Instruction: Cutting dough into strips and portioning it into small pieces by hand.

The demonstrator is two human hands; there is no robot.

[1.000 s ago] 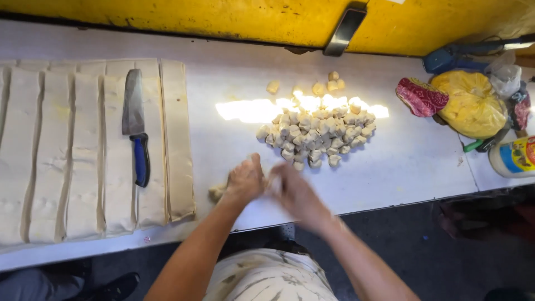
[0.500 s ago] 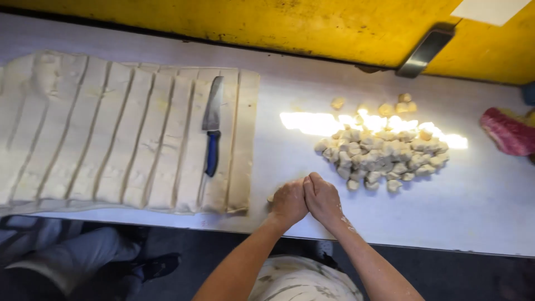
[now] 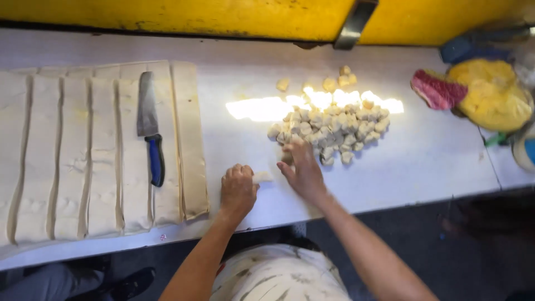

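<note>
Honestly, keep your left hand (image 3: 238, 189) fisted on the dough strip (image 3: 262, 177) while your spread right hand (image 3: 301, 167) drops its piece beside the dough pile (image 3: 329, 131).

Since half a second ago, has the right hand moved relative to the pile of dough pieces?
Yes. The right hand has left the left hand and reached out to the near edge of the dough pile.

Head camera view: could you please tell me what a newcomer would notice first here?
Probably the pale sheet of dough cut into long strips at the left of the white table, with a blue-handled knife lying on it. Next, the heap of small dough pieces at centre, where the right hand reaches while the left hand grips a dough lump.
</note>
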